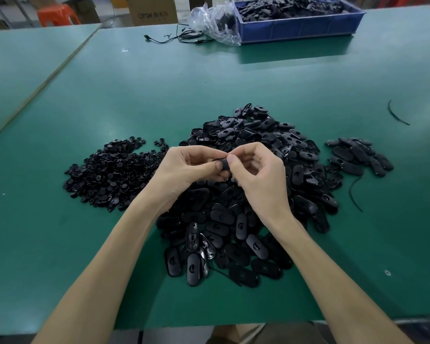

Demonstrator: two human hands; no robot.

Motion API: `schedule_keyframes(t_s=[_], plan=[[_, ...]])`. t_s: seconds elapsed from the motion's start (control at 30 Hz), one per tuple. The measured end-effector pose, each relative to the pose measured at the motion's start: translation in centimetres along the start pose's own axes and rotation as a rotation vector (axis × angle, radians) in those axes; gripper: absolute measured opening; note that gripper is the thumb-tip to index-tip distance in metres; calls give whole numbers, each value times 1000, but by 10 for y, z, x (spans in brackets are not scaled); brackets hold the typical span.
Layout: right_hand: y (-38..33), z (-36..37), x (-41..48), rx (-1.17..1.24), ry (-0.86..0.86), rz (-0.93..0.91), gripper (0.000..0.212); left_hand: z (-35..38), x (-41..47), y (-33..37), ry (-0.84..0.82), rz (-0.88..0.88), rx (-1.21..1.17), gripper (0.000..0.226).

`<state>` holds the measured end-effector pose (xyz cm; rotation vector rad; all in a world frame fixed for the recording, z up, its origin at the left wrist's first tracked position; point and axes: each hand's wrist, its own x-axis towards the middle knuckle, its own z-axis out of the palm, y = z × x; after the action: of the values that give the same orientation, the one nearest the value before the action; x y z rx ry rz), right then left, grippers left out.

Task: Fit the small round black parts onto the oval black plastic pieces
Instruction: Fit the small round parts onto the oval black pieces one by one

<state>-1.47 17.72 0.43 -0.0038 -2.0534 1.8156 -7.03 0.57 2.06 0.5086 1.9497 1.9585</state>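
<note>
Risk of slip under uneven thumb pressure, left hand [184,167] and right hand [256,175] both pinching between them one oval black plastic piece [224,164].

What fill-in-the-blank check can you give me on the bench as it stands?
1. The left hand and right hand pinch one piece whose colour is ____.
2. The small round parts lie heaped to the ____ of the oval pieces.
3. The far crate is coloured ____.
Missing words: black; left; blue.
</note>
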Motion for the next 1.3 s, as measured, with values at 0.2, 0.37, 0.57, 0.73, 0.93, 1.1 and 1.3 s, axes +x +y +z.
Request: schedule_keyframes(t_s=[0.2, 0.37, 0.57, 0.73, 0.93, 1.1, 1.3], plan=[[7, -1, 4, 62, -1, 70, 6, 7, 8, 9, 186, 97, -123, 21], [9, 4, 3, -72, -85, 60, 12, 42, 29, 48, 54, 147, 21, 16], [19, 0, 1, -251, -274, 6, 7, 137, 88, 63, -137, 39, 288, 13], [29, 0, -1, -144, -281, -16, 35, 197, 133, 47, -189, -60, 401, 10], [36, 11, 3, -234, -212, -47, 27, 218, 147, 20, -233, -78, 499, 16], [36, 14, 1, -326, -174, -102, 26, 217, 132, 14, -263, -17, 380, 40], [22, 3, -7, -313, -303, -61, 36, 186, 111, 44, -213, 99, 397, 44]])
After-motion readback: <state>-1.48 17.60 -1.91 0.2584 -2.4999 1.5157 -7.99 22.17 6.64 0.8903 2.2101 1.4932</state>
